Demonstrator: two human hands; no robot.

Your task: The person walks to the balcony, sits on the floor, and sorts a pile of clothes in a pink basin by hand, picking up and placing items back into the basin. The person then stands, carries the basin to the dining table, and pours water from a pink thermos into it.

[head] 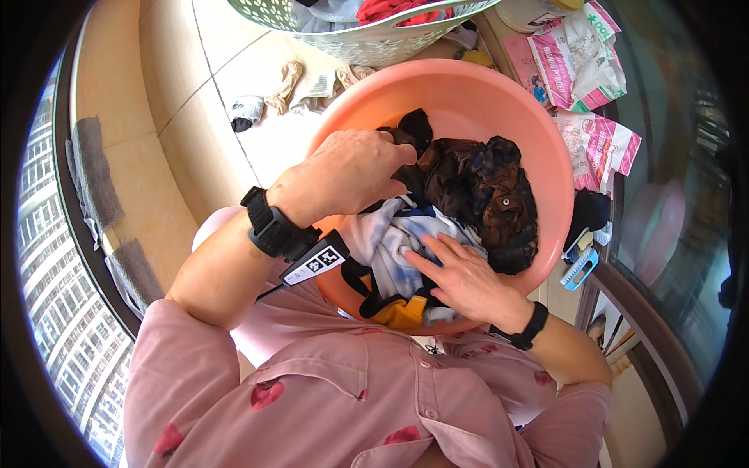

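An orange plastic basin stands before me with clothes in it. My left hand is over its left side, fingers bent toward a dark brown and black garment; whether they grip the cloth is hidden. My right hand lies with fingers apart on a white-and-blue tie-dye cloth in the nearer half of the basin. Beneath that cloth, close to my lap, a yellow-and-black piece of clothing shows. A dark checked garment lies along the right wall.
Beyond the basin is a pale green perforated laundry basket holding clothes. Several socks lie on the tiled floor. To the right are washing powder bags, a blue scrub brush and a glass panel. Grey cloths lie at left.
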